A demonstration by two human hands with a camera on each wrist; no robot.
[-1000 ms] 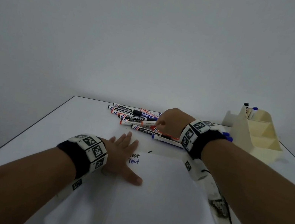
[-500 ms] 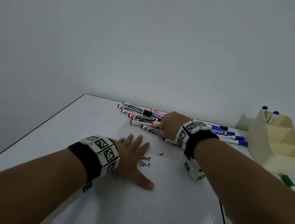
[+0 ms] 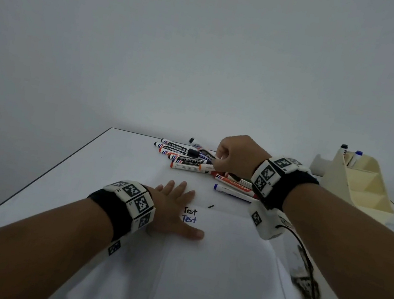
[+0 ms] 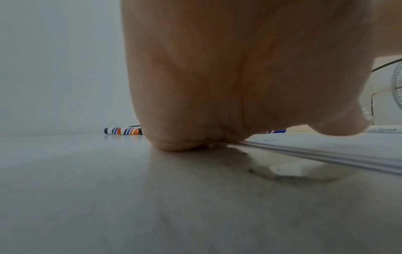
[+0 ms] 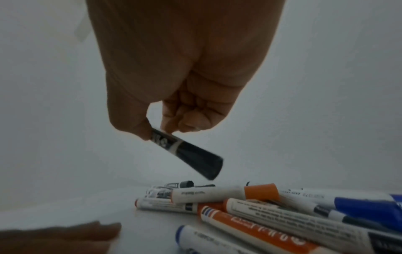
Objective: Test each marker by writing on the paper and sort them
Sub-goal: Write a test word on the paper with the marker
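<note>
My right hand (image 3: pixel 215 161) hovers above the marker pile (image 3: pixel 189 159) at the far side of the table, with a black-capped marker (image 3: pixel 200 147) pinched between thumb and fingertips. In the right wrist view the right hand (image 5: pixel 157 134) holds that marker (image 5: pixel 189 154) tilted, cap end down, clear of the pile (image 5: pixel 250 206) below. My left hand (image 3: pixel 175 207) lies flat with spread fingers on the white paper (image 3: pixel 209 269), beside two written words "Test" (image 3: pixel 190 215). The left wrist view shows the left hand (image 4: pixel 217 86) pressing down at the paper's edge (image 4: pixel 326 154).
A beige tiered organizer (image 3: pixel 360 192) stands at the back right, with two markers (image 3: pixel 350 153) upright in its top compartment. A black cable (image 3: pixel 311 270) runs down the table's right side. A small black speck (image 3: pixel 211 206) lies above the paper. The table edge (image 3: pixel 57 165) runs along the left.
My right hand has risen from the pile with the black-capped marker pinched in it. The left hand has stayed flat on the paper.
</note>
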